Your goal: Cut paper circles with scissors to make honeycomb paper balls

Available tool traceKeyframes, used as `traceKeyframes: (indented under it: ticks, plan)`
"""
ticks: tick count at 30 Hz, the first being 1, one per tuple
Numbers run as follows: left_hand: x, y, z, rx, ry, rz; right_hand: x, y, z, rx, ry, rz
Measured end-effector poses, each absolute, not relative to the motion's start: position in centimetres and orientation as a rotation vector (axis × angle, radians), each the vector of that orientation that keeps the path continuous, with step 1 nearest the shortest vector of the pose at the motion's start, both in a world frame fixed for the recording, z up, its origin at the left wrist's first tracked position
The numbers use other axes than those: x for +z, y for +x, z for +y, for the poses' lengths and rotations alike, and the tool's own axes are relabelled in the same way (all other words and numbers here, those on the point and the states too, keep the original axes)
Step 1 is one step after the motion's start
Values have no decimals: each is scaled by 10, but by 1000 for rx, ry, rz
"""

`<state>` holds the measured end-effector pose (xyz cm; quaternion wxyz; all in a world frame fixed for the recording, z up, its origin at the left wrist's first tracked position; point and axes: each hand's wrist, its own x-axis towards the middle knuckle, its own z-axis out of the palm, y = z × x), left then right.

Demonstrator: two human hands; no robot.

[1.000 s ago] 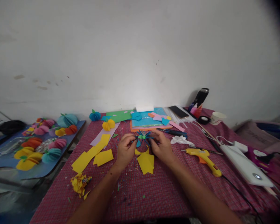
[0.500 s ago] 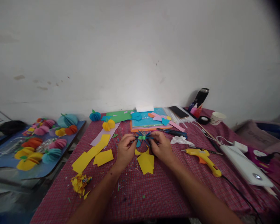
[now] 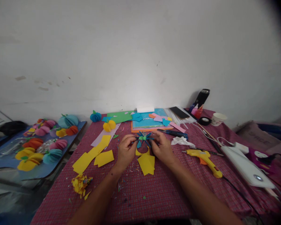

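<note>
Meanwhile, left hand (image 3: 126, 150) and right hand (image 3: 162, 147), fingers pinched shut, grip a blue paper ornament (image 3: 144, 137) just above yellow paper scraps (image 3: 147, 163); a harder squeeze could crush its thin folds.

A matt, woven red-checked cloth (image 3: 159, 193) covers the desk. The spiky blue folded-paper ornament (image 3: 144, 137) and yellow paper sheets (image 3: 147, 164) look matt; the yellow plastic glue gun (image 3: 204, 157) is smooth, slightly glossy.
</note>
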<state>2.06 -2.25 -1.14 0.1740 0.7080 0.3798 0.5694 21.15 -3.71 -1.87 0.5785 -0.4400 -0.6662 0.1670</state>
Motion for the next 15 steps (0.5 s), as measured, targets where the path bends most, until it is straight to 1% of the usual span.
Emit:
traceKeyframes:
  ticks: [9,15]
  plan:
    - [-10,20,-23,1604,2016,1094,-14,213,-39,339,-1052,-1627]
    - [-10,20,-23,1608,2024,1102,-16,212,-37,386,-1003,-1594]
